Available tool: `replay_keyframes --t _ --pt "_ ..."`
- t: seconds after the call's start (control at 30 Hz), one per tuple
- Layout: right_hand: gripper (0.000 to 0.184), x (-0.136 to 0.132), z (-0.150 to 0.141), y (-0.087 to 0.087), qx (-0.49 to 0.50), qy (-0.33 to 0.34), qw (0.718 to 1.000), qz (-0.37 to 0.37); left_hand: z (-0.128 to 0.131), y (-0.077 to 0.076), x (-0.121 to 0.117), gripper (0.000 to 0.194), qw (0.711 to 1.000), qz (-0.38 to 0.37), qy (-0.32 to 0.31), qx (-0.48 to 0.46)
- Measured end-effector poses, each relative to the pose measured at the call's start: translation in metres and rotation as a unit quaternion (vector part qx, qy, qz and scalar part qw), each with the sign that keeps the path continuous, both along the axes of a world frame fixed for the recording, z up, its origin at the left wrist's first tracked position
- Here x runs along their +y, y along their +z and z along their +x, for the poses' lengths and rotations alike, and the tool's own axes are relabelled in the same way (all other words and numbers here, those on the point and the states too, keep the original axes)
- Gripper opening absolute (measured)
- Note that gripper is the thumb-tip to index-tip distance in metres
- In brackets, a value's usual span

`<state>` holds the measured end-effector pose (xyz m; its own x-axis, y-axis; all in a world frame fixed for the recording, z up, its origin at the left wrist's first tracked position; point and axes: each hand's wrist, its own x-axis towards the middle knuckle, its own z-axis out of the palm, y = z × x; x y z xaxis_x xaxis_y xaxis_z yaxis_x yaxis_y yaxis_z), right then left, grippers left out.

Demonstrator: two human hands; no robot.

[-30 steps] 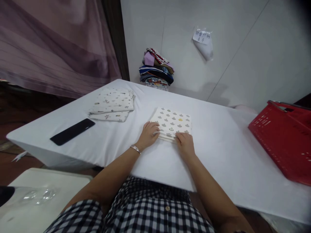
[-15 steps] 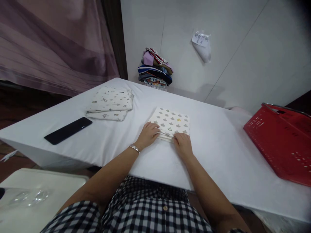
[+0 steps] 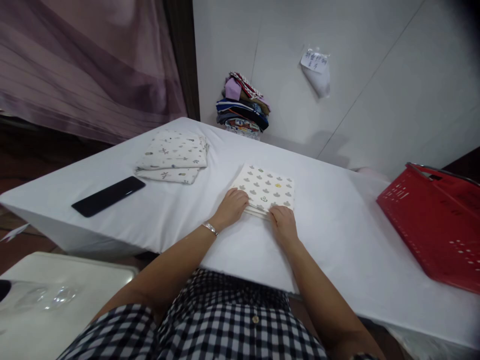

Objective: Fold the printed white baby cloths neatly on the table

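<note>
In the middle of the table lies a folded white cloth (image 3: 268, 187) with small grey cloud-like prints and a yellow one. My left hand (image 3: 234, 204) grips its near left corner, fingers bent over the top. My right hand (image 3: 283, 220) is closed on the near right corner, its thumb hidden from me. Between the two hands the stacked layers of the near edge show. Further left rests a second folded cloth (image 3: 172, 156), white with sparse plant-like prints, apart from both hands.
A black phone (image 3: 108, 196) lies at the left of the white-covered table (image 3: 330, 240). A red plastic basket (image 3: 431, 225) stands at the right. Behind the table rises a pile of folded clothes (image 3: 243, 107) against the wall. A white stool-like surface (image 3: 93, 280) is at lower left.
The view has shifted slightly. Both hands stay at the near edge of the folded cloth, which looks unchanged.
</note>
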<state>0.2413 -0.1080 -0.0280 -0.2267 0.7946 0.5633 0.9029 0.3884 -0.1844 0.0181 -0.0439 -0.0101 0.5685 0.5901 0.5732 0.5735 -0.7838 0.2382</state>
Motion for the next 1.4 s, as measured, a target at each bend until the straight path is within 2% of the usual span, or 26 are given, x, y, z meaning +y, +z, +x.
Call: replay_keyframes --t 0.23,0.37,0.53,0.7,0.97,1.13,1.27,1.4 --pt "0.024 -0.001 0.002 -0.002 -0.025 -0.002 1.0 -0.002 -0.003 -0.002 0.0 0.012 0.999 -0.03 -0.024 0.016" --pt "0.023 0.002 0.002 -0.003 -0.012 -0.013 1.0 -0.009 -0.005 -0.005 0.001 0.029 0.999 -0.037 -0.021 0.02" --pt "0.026 0.003 0.002 -0.003 0.018 -0.017 1.0 -0.013 -0.006 -0.007 0.003 0.022 0.999 -0.04 -0.016 0.012" --pt "0.026 0.003 0.0 -0.002 0.035 -0.019 0.999 -0.025 -0.007 -0.01 0.005 0.025 0.998 -0.051 -0.022 -0.007" --pt "0.024 0.003 -0.001 -0.003 -0.004 -0.013 1.0 0.0 -0.004 -0.009 0.007 0.027 1.0 -0.013 -0.011 0.023" --pt "0.025 0.005 0.0 -0.003 -0.011 -0.019 1.0 -0.014 -0.01 -0.012 0.008 0.025 0.999 -0.024 -0.011 0.039" --pt "0.027 0.007 -0.001 -0.003 0.016 -0.025 0.999 -0.024 -0.01 -0.005 0.013 0.024 0.998 -0.022 -0.002 0.056" --pt "0.025 0.007 -0.003 -0.002 0.029 -0.034 0.999 -0.002 -0.007 0.006 0.021 0.025 0.995 0.036 0.012 0.089"
